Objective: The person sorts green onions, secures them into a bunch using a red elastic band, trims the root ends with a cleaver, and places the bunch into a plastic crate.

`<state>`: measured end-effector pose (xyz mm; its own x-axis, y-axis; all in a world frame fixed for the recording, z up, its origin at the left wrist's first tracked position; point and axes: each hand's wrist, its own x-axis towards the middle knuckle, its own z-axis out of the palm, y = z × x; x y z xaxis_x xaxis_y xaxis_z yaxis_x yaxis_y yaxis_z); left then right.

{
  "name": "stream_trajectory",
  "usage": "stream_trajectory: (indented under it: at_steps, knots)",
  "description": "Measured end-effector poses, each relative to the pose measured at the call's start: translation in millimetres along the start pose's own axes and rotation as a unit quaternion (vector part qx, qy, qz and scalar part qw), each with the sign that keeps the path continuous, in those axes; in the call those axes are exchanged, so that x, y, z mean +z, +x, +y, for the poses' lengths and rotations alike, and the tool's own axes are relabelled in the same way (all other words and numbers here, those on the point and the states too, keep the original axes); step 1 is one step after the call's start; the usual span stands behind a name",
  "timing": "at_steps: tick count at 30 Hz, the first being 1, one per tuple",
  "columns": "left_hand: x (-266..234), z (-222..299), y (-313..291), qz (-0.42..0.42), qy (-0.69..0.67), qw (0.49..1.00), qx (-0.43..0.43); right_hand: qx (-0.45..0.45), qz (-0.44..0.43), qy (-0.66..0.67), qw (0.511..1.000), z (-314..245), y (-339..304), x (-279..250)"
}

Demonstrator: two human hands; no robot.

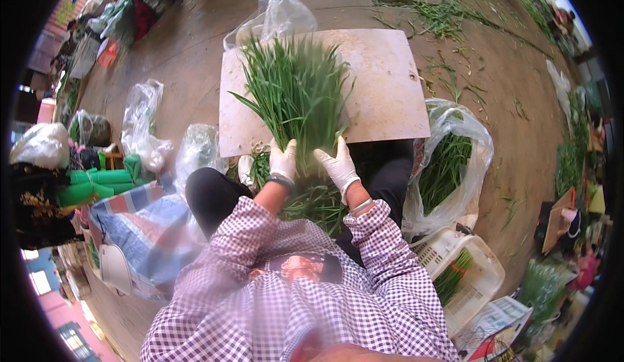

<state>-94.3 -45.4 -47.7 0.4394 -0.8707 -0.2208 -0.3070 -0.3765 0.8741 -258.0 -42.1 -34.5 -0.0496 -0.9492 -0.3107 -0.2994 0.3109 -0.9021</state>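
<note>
A thick bunch of long, narrow green leafy stems [296,89] fans out over a whitish board [383,89], partly smeared by motion. At its near, narrow end, my left hand [283,161] in a white glove grips the stems from the left. My right hand [338,167], gloved the same way, holds the bunch from the right, its thumb and forefinger spread around the stems. Both hands are just at the board's near edge. Below them, more loose green stems [315,207] lie between my knees. The cut ends are hard to make out.
A clear plastic bag of greens [448,167] stands at my right, above a cream plastic crate [484,274] holding a tied bundle. A striped woven sheet [143,225] and clear bags [144,125] lie at left. Plant scraps [439,14] litter the far floor.
</note>
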Motion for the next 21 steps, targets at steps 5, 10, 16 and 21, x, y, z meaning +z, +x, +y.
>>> stream_trajectory:
  at_steps: [5, 10, 16, 21]
  knots:
    - [-31, -94, 44, -0.042, -0.036, 0.997, -0.055, -0.057, -0.008, 0.025, 0.998, 25, -2, 15]
    - [-39, -112, 43, -0.080, -0.266, 0.946, -0.170, -0.060, 0.060, -0.042, 0.996, 18, -9, 16]
    - [-50, -101, 39, -0.122, -0.331, 0.911, -0.214, -0.150, 0.106, -0.209, 0.960, -16, -11, 42]
    - [-63, -88, 36, -0.074, -0.332, 0.909, -0.241, -0.173, 0.121, -0.356, 0.910, -38, -7, 81]
